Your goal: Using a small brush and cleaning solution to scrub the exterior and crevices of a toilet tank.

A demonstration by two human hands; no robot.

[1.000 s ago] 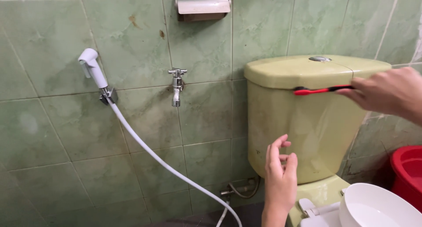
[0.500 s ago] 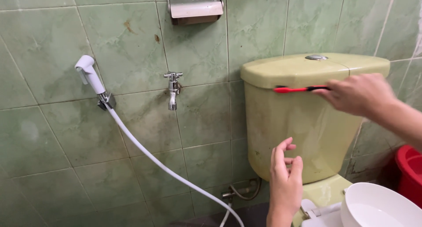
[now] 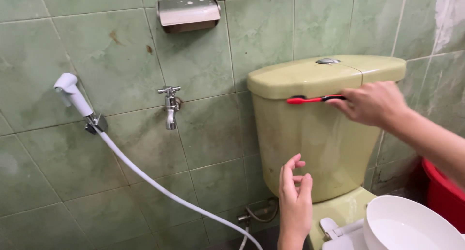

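Red brush (image 3: 312,100), clamped in the right hand (image 3: 375,103), has slid left along the tank (image 3: 310,143) lid's edge at right, while the left hand (image 3: 294,201) hovers below, fingers apart.

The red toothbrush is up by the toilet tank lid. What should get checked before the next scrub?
1. Right hand grips the red toothbrush: ok.
2. Brush head sits at the seam under the tank lid: ok.
3. Bristles touching the tank: cannot tell.
4. Left hand free, off the tank: ok.
5. Tank lid sits level: ok.
6. Brush is wet or soapy: cannot tell.
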